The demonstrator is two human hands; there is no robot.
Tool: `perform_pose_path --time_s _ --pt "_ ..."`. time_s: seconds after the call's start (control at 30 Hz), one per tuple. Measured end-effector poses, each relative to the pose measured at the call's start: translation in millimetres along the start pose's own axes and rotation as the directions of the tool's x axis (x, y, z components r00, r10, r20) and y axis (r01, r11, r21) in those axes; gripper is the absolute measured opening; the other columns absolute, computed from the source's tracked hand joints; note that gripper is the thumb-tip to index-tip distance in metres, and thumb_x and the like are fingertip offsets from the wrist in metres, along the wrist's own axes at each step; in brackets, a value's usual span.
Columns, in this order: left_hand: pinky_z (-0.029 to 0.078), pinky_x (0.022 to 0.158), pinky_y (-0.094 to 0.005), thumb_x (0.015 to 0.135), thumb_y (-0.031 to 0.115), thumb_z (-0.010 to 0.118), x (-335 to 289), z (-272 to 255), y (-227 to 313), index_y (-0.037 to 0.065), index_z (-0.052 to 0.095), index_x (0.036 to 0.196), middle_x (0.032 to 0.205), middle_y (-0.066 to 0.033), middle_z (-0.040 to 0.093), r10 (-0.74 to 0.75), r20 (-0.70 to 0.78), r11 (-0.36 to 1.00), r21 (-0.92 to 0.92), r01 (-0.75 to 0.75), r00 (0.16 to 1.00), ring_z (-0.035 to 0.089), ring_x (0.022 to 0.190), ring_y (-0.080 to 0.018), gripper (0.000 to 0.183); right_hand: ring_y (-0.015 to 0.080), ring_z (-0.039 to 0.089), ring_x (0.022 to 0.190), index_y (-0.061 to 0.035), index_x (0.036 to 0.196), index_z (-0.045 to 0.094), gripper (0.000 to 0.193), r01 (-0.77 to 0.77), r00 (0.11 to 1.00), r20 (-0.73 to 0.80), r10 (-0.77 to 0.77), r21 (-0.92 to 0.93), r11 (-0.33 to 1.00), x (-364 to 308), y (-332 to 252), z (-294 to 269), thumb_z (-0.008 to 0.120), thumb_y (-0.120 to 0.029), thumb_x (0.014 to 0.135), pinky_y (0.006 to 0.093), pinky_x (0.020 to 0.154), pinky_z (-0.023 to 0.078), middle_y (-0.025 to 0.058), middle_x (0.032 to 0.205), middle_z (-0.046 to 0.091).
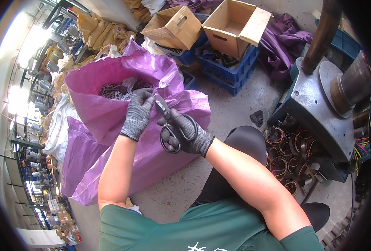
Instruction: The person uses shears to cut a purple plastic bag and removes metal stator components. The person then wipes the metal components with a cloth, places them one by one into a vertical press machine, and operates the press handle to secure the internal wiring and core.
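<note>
A large purple woven sack (91,119) stands with its mouth gaping, and dark and white scraps (112,91) show inside. At the sack's near rim is my left hand (137,115), in a grey glove, its fingers closed on the purple material. My right hand (187,134), gloved the same way, grips a pair of black-handled scissors (163,109). Their blades point up toward the sack's gathered rim, close to my left fingertips. Whether the blades touch the material I cannot tell.
Two wooden boxes (223,38) rest on blue plastic crates (234,77) beyond the sack. To the right stands a heavy metal machine (319,104), with wired coil parts (283,157) on the floor below. More purple sacking (279,46) lies at the back. Shelves of motors line the left.
</note>
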State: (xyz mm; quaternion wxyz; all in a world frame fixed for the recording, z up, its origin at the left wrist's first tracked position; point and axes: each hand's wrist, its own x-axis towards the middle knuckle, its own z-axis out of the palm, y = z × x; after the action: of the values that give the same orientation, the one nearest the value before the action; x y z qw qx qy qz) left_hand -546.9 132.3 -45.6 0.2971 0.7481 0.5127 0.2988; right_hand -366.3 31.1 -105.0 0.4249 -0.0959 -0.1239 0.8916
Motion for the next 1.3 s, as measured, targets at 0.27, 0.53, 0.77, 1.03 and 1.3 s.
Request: perform_pose_path --time_s 0.27,0.53,0.77,1.03,1.3 --pt "0.048 0.096 -0.0298 0.103 0.008 0.059 -3.6 -5.3 7.2 0.002 0.063 0.109 0.122 -0.0077 0.065 -0.001 -0.131 0.998 -0.065 -0.007 0.991 0.058 0.101 -0.0135 0.010 0.0107 0.042 0.038 0.0013 0.129 0.050 0.077 0.119 0.990 -0.058 -0.131 -0.175 0.977 3.6 -0.4 -4.1 0.055 -0.069 0.098 0.0251 0.040 0.038 0.0027 0.053 0.050" --pt "0.049 0.092 -0.0279 0.099 0.014 0.066 -51.2 -20.5 54.6 0.001 0.067 0.114 0.104 -0.0031 0.067 -0.127 0.421 0.982 -0.071 0.173 0.898 0.058 0.098 -0.0119 0.020 0.0183 0.063 0.054 -0.0102 0.114 0.058 0.035 0.377 0.896 -0.181 -0.406 -0.174 0.910 -9.0 -31.5 -14.4 0.062 -0.042 0.102 0.0307 0.048 0.050 0.0080 0.073 0.067" --pt "0.050 0.099 -0.0335 0.092 0.000 0.067 -35.1 -11.3 15.7 0.003 0.066 0.114 0.109 -0.0076 0.065 0.091 0.071 0.982 0.160 -0.101 0.993 0.063 0.108 -0.0197 0.022 0.0166 0.053 0.062 -0.0124 0.126 0.043 0.045 0.410 0.884 -0.254 -0.392 0.020 0.912 -17.6 -36.8 -2.9 0.065 0.008 0.092 0.0287 0.055 0.046 0.0100 0.083 0.054" --pt "0.055 0.091 -0.0382 0.094 0.012 0.069 -5.8 4.5 35.1 0.003 0.069 0.114 0.112 -0.0161 0.072 -0.068 0.123 0.904 0.427 0.009 0.990 0.070 0.103 -0.0263 0.021 0.0197 0.060 0.063 -0.0072 0.139 0.040 0.056 0.408 0.861 -0.268 -0.432 -0.143 0.902 -9.4 -29.0 -25.2 0.068 0.006 0.092 0.0329 0.053 0.048 0.0138 0.082 0.060" --pt "0.051 0.074 -0.0445 0.074 0.000 0.074 -30.9 29.6 -1.0 0.007 0.067 0.092 0.083 -0.0138 0.062 0.471 0.085 0.723 0.533 -0.439 0.878 0.062 0.079 -0.0341 0.021 0.0150 0.062 0.064 -0.0081 0.141 0.044 0.055 0.215 0.885 -0.290 -0.363 -0.437 0.874 0.1 -14.8 -32.4 0.074 -0.008 0.094 0.0296 0.052 0.049 0.0073 0.082 0.063"
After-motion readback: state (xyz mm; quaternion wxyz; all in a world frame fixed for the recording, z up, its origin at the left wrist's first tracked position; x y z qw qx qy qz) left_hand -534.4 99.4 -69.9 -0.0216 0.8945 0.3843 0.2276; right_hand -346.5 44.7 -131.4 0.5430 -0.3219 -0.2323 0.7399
